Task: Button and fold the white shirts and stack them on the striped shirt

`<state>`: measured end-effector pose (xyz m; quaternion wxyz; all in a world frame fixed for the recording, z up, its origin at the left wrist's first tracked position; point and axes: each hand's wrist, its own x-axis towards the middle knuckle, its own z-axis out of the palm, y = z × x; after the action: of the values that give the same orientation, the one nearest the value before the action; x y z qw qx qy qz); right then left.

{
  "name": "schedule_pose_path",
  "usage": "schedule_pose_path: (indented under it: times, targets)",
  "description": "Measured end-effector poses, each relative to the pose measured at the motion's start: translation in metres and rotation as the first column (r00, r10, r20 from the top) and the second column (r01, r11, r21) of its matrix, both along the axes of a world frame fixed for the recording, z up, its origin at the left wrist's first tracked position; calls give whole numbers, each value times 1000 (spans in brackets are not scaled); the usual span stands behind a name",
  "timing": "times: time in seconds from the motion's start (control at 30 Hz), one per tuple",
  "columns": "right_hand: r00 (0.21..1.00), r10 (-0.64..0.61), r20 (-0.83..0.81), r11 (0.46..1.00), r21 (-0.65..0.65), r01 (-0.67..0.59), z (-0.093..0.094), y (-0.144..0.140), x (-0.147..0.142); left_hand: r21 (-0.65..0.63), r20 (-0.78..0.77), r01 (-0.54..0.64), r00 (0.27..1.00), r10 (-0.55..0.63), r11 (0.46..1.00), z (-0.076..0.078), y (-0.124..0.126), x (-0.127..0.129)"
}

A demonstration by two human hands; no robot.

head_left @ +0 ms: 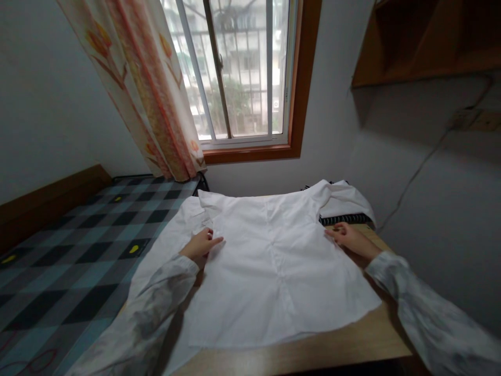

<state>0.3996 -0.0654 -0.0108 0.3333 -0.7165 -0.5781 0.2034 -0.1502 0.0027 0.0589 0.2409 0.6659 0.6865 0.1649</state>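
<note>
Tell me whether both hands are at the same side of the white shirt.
No, the left hand is at one side of the white shirt, the right hand at the opposite side.

The window (269,68) has metal-framed panes and a brown wooden surround (307,78) visible along its right and lower edges. Green foliage (230,102) and a pale building (248,62) show through its glass. A curtain (144,89) with orange flower motifs hangs at the window's left side. Below and left of the window lies a bed (97,240), its checked cover in black, grey and blue bearing small yellow marks. A wooden shelf unit (415,57) is mounted to the window's upper right. Right of the window, beneath the shelf unit, an electrical fitting (485,121) adjoins a cable (415,177) descending the wall (332,120). Below and right of the window, a black spiral binding (346,219) is partly visible.
</note>
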Motion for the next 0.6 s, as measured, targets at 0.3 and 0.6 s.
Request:
schedule_pose_path:
  times: [0.3,0.6]
  targets:
    - [961,-80,265,993,103,54,20,47,41,16,-310,128,943,-117,992,1,-4,-18]
    - [835,-224,503,974,77,215,39,109,107,201,-457,148,888,-40,968,14,-18,8]
